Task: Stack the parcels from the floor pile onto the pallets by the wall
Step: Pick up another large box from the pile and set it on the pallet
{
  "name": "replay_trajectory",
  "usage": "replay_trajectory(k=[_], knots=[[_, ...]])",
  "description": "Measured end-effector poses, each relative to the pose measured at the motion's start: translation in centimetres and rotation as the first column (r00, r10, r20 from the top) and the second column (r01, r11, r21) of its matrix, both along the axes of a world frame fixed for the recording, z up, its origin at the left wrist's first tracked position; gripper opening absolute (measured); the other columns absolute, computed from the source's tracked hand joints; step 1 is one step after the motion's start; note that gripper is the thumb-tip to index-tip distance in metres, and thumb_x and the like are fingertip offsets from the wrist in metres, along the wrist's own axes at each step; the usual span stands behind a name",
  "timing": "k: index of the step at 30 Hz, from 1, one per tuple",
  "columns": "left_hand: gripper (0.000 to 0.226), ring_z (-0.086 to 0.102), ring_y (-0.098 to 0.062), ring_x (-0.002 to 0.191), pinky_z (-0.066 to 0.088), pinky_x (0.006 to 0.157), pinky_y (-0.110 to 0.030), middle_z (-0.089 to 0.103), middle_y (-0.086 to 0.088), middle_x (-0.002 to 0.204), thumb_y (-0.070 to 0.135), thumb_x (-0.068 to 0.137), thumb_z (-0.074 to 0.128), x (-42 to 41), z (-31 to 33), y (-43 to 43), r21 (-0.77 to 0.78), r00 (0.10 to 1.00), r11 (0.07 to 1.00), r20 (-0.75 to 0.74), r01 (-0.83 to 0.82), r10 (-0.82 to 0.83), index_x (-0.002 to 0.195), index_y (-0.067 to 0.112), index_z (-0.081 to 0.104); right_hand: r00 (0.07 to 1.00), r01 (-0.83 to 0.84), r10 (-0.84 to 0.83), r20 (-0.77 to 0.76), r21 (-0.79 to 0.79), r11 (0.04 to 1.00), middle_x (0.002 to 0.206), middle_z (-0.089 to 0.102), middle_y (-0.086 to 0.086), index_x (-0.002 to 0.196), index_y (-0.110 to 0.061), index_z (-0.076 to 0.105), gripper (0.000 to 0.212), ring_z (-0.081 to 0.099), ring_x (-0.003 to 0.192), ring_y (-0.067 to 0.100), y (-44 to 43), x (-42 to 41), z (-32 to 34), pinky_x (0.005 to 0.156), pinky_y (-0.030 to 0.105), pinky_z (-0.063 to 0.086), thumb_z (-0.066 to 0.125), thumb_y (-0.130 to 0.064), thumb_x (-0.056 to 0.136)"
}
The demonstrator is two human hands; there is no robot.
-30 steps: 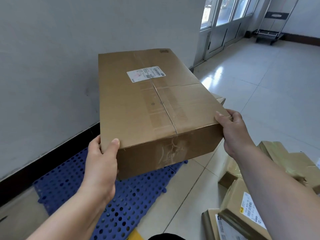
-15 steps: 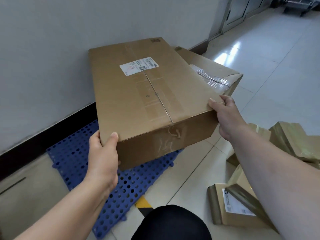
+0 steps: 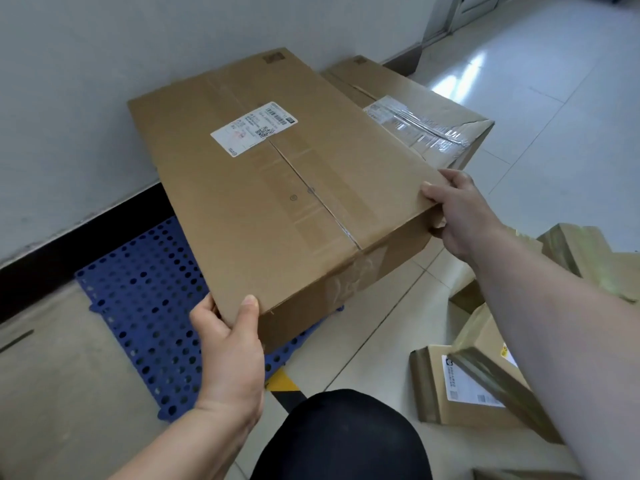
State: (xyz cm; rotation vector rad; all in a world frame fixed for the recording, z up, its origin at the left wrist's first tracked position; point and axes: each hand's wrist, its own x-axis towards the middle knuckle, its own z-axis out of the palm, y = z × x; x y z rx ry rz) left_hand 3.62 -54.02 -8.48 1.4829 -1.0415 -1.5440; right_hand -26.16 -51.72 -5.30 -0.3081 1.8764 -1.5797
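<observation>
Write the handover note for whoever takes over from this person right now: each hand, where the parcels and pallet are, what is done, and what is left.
Left hand: grips the box at its near left corner, thumb on top.
Right hand: grips its near right corner.
Box: held over the blue pallet by the wall; whether it touches the pallet is hidden.
Done: a second box lies by the wall just beyond.
Left: set this box down, then bring the parcels from the pile on the right.
</observation>
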Motion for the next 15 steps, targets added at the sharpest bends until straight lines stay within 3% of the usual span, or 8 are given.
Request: replay_trajectory(k=[3,6,11,15], knots=[[0.039,0.055,-0.016,0.111,0.045,0.103,-0.05,0.052,0.012,0.116,0.026,0.102,0.05,0.1,-1.1,-0.2,0.041,1.0,0.999,0.005,-0.01,0.01,0.135,0.025,0.031,1.0,0.0,0.0,-0.004,0.036,0.999,0.111,0.054,-0.005,0.14,-0.027,0.042,0.049,0.056,0.09,0.013,-0.8,0.9,-1.0,0.074,0.032,0.049,0.061,-0.02,0.095],[0.039,0.053,-0.017,0.106,0.048,0.095,-0.047,0.05,0.005,0.125,0.025,0.102,0.051,-1.0,-2.5,-1.4,0.12,0.998,0.991,0.029,0.055,-0.059,0.135,0.026,0.03,1.0,0.007,-0.008,0.026,0.056,0.998,0.136,0.051,-0.002,0.153,-0.027,0.025,0.072,0.055,0.114,0.02,-1.6,2.2,-2.5,0.093,0.04,0.049,0.063,-0.022,0.092],[0.068,0.038,-0.029,0.136,0.047,0.101,-0.048,0.027,-0.005,0.157,0.019,0.102,0.052,-4.2,-4.3,-3.4,0.322,0.973,0.92,-0.02,0.224,-0.23,0.155,0.029,0.01,0.982,-0.114,0.085,0.169,0.173,0.978,0.162,0.022,0.005,0.159,-0.027,0.003,0.08,0.045,0.127,0.022,-2.1,7.2,-4.6,0.113,0.051,0.036,0.053,-0.008,0.099],[0.073,0.045,-0.031,0.132,0.05,0.097,-0.043,0.031,-0.005,0.157,0.02,0.1,0.055,-4.6,-5.8,-7.4,0.326,0.938,0.907,0.127,0.268,-0.323,0.157,0.028,0.009,0.985,-0.166,0.169,0.024,0.356,0.919,0.164,0.016,0.0,0.159,-0.024,0.0,0.075,0.026,0.146,0.026,-1.7,7.6,-6.2,0.113,0.039,0.028,0.048,-0.015,0.102]])
